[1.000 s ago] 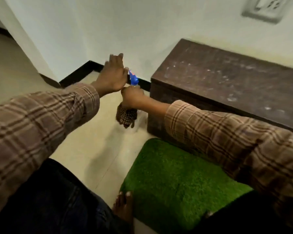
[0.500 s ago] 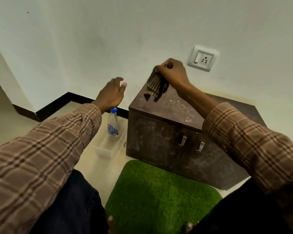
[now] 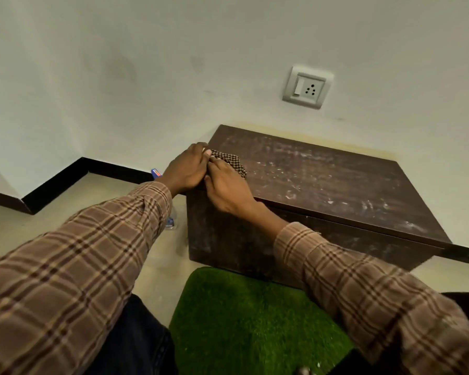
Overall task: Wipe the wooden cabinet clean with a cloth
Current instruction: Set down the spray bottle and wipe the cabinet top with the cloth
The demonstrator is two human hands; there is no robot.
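Note:
The dark wooden cabinet [image 3: 322, 180] stands against the wall, its top streaked with pale dust. A brown checked cloth [image 3: 232, 161] lies bunched on the top's near left corner. My right hand [image 3: 228, 188] presses down on the cloth with the fingers over it. My left hand [image 3: 187, 169] rests at the cabinet's left edge, its fingertips touching the cloth beside the right hand. Most of the cloth is hidden under both hands.
A spray bottle with a blue cap [image 3: 156, 172] stands on the floor left of the cabinet, mostly hidden by my left sleeve. A green grass mat [image 3: 244, 320] lies in front of the cabinet. A wall socket [image 3: 307, 87] sits above it.
My right hand has brought the cloth down from the air onto the cabinet's left corner. My left hand has moved right from above the bottle to join it at the cloth.

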